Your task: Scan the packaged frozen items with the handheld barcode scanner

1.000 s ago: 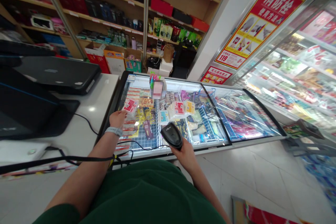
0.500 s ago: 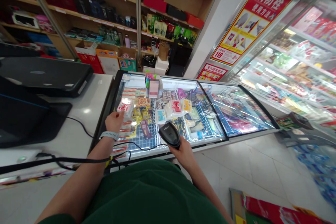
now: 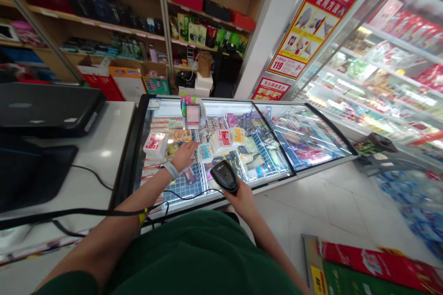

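Note:
My right hand [image 3: 242, 198] grips a black barcode scanner [image 3: 224, 177] over the front of the glass-topped freezer [image 3: 204, 200]. With fingers stretched out, my left hand [image 3: 186, 156] reaches over the glass beside a small pack with a blue label [image 3: 205, 153]; whether it touches the pack I cannot tell. Right of that pack lie white packs with a red label [image 3: 222, 140] and one with a yellow label [image 3: 238, 136]. Another red-labelled pack [image 3: 155, 144] sits on the glass to the left, apart from my hand.
A white counter [image 3: 107, 147] with a black machine [image 3: 51, 106] stands at the left. The scanner's cable [image 3: 194, 196] runs across the freezer front. A small colourful object [image 3: 188, 101] is at the freezer's far edge. Boxes [image 3: 124, 80] and goods shelves stand behind.
My left hand has left the red-labelled pack at the left and moved right to the blue-labelled pack, its fingers now extended. The scanner stays in my right hand. The view has shifted slightly.

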`<state>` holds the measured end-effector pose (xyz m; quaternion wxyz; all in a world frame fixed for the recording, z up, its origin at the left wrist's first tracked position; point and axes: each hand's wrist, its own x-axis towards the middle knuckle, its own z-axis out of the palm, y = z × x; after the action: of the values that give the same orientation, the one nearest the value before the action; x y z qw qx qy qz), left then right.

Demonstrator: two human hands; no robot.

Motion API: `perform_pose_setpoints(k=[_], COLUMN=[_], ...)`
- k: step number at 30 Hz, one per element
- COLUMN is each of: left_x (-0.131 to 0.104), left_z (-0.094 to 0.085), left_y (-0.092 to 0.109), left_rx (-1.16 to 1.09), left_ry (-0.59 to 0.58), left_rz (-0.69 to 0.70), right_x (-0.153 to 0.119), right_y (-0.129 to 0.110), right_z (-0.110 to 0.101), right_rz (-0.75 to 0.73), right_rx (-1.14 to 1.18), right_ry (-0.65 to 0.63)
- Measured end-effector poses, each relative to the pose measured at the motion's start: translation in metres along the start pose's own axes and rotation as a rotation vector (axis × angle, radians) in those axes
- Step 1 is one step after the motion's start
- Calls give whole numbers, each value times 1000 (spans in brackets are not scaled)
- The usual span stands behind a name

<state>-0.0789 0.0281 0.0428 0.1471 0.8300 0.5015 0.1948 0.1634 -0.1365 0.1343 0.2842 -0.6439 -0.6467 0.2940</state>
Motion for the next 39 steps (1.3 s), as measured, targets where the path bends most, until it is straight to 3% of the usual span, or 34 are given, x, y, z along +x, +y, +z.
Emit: perform_pose_setpoints(k=[13,23,32,39], left_x=[48,42,52,32], left_z=[18,15,12,-2], left_y=[2,-2,-4,-11], left_rx=[229,346,358,341], left_ry=[-187,-265,-338,-306], left_rz=[178,186,196,135], right_x=[-5,-4,-3,-4], right_y=[22,32,31,28], right_z=[-12,-17,-17,-18], right_rz=[118,123,120,119], right_rx=[42,13,5,4], right_ry=[143,147,143,129])
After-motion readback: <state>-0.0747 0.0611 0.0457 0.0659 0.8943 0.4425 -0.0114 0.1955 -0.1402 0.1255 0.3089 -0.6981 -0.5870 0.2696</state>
